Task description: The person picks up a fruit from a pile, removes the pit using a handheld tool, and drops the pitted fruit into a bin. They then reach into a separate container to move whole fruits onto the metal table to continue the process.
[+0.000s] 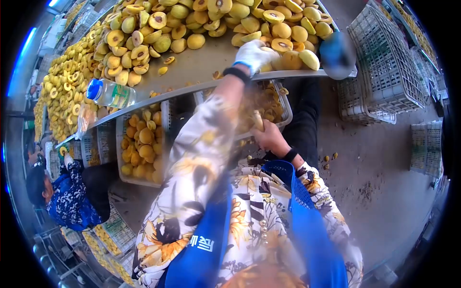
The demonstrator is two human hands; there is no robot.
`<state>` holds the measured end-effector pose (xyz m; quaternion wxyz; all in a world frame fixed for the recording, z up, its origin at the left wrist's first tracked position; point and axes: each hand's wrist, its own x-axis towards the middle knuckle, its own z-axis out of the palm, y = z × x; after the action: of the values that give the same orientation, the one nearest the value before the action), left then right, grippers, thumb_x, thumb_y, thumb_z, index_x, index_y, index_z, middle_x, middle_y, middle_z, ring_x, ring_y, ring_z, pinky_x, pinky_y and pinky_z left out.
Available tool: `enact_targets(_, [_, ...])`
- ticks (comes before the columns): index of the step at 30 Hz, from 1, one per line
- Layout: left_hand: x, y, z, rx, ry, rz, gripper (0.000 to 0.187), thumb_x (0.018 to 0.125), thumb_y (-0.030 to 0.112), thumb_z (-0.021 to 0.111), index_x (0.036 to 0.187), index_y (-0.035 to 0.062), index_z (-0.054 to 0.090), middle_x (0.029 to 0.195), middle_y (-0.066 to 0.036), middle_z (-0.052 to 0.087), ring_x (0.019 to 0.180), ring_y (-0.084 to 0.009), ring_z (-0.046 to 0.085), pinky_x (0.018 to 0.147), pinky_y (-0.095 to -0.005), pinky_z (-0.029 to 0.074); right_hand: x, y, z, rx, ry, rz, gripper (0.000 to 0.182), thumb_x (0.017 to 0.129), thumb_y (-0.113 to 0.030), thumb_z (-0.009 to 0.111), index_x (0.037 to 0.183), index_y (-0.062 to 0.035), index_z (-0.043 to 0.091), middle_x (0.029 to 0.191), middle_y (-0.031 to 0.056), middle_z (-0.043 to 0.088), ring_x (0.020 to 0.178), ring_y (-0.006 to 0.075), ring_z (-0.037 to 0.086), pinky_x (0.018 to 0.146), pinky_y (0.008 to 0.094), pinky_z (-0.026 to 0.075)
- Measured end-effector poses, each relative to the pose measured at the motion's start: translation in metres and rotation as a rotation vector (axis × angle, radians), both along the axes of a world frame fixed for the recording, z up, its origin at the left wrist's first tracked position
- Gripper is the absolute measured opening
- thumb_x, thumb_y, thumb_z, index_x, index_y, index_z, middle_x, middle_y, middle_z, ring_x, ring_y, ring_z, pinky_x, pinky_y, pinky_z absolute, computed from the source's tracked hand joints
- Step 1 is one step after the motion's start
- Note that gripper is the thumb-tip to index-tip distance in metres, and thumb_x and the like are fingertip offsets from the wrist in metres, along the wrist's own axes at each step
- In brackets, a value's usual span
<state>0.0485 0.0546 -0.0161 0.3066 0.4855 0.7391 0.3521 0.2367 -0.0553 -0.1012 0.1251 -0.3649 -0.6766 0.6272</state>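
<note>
My left hand [254, 55], in a white glove, reaches across to the near edge of the metal table [201, 62]. Its fingers curl against a yellow fruit at the rim of a pile of halved and whole fruits [281, 31]. Lower down, my bare right hand [271, 138] is closed round a short pale handle [258, 121]; the far end of that tool is blurred. Just beyond the handle, below the table edge, a crate of fruit pieces [287, 108] is partly hidden by my left arm and motion blur.
A blue-capped bottle [113, 93] lies on the table, left; another blurred bottle [336, 55] stands at its right corner. A crate of yellow fruit [141, 144] sits below. Stacked crates [384, 62] stand right. A co-worker [74, 197] sits at the left.
</note>
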Motion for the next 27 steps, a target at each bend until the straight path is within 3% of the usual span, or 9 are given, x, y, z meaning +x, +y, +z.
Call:
enact_targets(3, [-0.019,-0.058,0.008,0.284,-1.22,0.064,0.031,0.078,0.016,0.064,0.105,0.0019,0.056,0.1,-0.014,0.059,0.092,-0.0262,0.06,0.072,-0.0409,0.055,-0.008,-0.001,0.009,0.101,0.105,-0.093,0.017,0.082,-0.017,0.058,0.083,-0.0005,0.053,0.061,0.0033,0.055,0.048,0.0104,0.051,0.042,0.0259,0.041])
enact_targets(4, [-0.026,-0.075,0.001,0.393,-1.371,-0.021,0.037,0.081,0.017,0.062,0.111,0.0008,0.05,0.105,-0.016,0.056,0.093,-0.0318,0.059,0.07,-0.0483,0.055,-0.015,-0.002,0.018,0.163,0.145,-0.143,0.018,0.082,-0.017,0.058,0.084,-0.0002,0.053,0.062,0.0048,0.056,0.051,0.0109,0.052,0.045,0.0266,0.042])
enact_targets(6, [-0.02,-0.107,0.005,0.507,-1.536,0.19,0.029,0.085,0.018,0.058,0.107,0.0012,0.049,0.098,-0.017,0.056,0.084,-0.0325,0.06,0.068,-0.0479,0.055,-0.022,0.003,0.046,0.253,0.056,-0.094,0.022,0.078,-0.015,0.061,0.089,0.002,0.052,0.069,0.0188,0.059,0.062,0.029,0.06,0.057,0.0358,0.047])
enact_targets(8, [-0.019,-0.134,-0.002,0.521,-1.503,0.266,0.032,0.086,0.027,0.06,0.105,0.0036,0.051,0.1,-0.015,0.057,0.087,-0.0299,0.06,0.071,-0.0441,0.054,-0.034,0.003,0.05,0.384,0.061,-0.029,0.024,0.078,-0.015,0.061,0.09,0.0027,0.051,0.072,0.0234,0.059,0.069,0.0385,0.059,0.061,0.039,0.047])
enact_targets(10, [-0.018,-0.152,-0.003,0.517,-1.476,0.329,0.033,0.086,0.031,0.06,0.105,0.0048,0.052,0.1,-0.013,0.058,0.088,-0.0275,0.059,0.07,-0.0407,0.053,-0.044,-0.005,0.054,0.393,0.045,-0.006,0.024,0.078,-0.016,0.061,0.089,0.0027,0.051,0.073,0.0246,0.058,0.071,0.0406,0.059,0.062,0.04,0.046])
enact_targets(14, [-0.012,-0.155,-0.013,0.672,-0.94,0.461,0.024,0.088,0.018,0.056,0.107,0.0041,0.052,0.095,-0.01,0.059,0.087,-0.0222,0.06,0.072,-0.0321,0.051,-0.053,-0.016,0.071,0.37,0.096,-0.04,0.025,0.079,-0.017,0.06,0.09,0.0025,0.05,0.075,0.0261,0.058,0.074,0.043,0.058,0.062,0.0415,0.046])
enact_targets(17, [-0.009,-0.163,-0.008,0.629,-1.297,0.359,0.024,0.088,0.01,0.055,0.11,0.0029,0.052,0.097,-0.011,0.059,0.087,-0.021,0.06,0.075,-0.0298,0.05,-0.055,-0.018,0.078,0.391,0.002,0.018,0.024,0.08,-0.017,0.058,0.091,0.0029,0.05,0.077,0.0265,0.059,0.075,0.0433,0.058,0.064,0.0418,0.046])
enact_targets(23, [0.004,-0.16,-0.007,0.619,-1.212,0.3,0.027,0.084,0.005,0.053,0.11,-0.0019,0.053,0.103,-0.014,0.059,0.092,-0.0227,0.059,0.082,-0.0298,0.049,-0.051,-0.022,0.082,0.294,-0.021,-0.034,0.025,0.08,-0.015,0.057,0.094,0.0039,0.048,0.079,0.0279,0.058,0.08,0.043,0.059,0.068,0.042,0.046])
enact_targets(27, [0.008,-0.161,-0.011,0.571,-1.132,0.336,0.027,0.085,0.008,0.052,0.11,-0.0019,0.054,0.098,-0.013,0.061,0.089,-0.021,0.06,0.078,-0.0279,0.05,-0.053,-0.03,0.077,0.269,-0.047,0.0,0.024,0.08,-0.013,0.055,0.095,0.0044,0.047,0.079,0.0274,0.059,0.08,0.0435,0.058,0.069,0.0422,0.047])
